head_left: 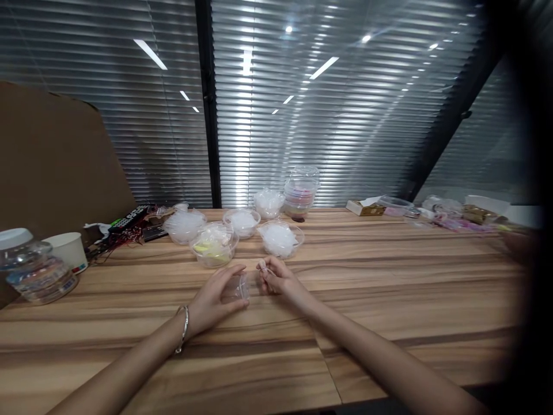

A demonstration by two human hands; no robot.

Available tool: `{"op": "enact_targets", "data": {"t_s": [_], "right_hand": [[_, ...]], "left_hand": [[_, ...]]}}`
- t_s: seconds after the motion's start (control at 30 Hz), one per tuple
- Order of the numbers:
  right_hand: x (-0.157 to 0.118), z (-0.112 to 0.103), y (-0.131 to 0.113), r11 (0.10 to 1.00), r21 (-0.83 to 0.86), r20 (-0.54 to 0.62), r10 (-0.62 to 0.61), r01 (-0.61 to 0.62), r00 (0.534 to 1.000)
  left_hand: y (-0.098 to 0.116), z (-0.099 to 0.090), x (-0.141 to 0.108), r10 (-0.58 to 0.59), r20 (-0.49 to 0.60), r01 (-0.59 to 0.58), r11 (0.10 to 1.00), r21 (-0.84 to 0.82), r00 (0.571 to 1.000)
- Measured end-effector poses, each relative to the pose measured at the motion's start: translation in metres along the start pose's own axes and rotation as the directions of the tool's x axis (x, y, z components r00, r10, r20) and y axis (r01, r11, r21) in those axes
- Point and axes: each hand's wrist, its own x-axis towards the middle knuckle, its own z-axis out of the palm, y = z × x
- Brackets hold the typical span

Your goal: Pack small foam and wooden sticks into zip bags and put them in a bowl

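My left hand [216, 297] curves round a small clear plastic bag [242, 286], its mouth between thumb and fingertips and facing right. Just across from it, my right hand [275, 276] is closed in a pinch on a small whitish object [262, 264], too small to name. A narrow gap separates the two hands above the wooden table [268, 357]. Beyond them stand a round clear tub [215, 245] with yellow and clear bags, and a tub of white pieces [280, 240].
Further back are more tubs [242, 222] and a stack of clear containers [301, 193]. At left stand a lidded jar [38, 271], a paper cup [69, 251] and tangled wires [108, 245]. A cardboard box [366, 207] and pink packets [462, 222] lie at right, near another person's blurred hand [518, 245].
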Motion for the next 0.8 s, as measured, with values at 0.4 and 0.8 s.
{"op": "enact_targets", "data": {"t_s": [0.4, 0.8], "right_hand": [[0.001, 0.000, -0.006, 0.832, 0.483, 0.079, 0.268, -0.273, 0.960], [0.003, 0.000, -0.007, 0.962, 0.270, -0.133, 0.080, -0.042, 0.988]], "left_hand": [[0.000, -0.001, 0.002, 0.011, -0.026, -0.012, 1.000, -0.011, 1.000], [0.002, -0.001, 0.002, -0.008, -0.021, 0.007, 1.000, -0.019, 1.000]]}}
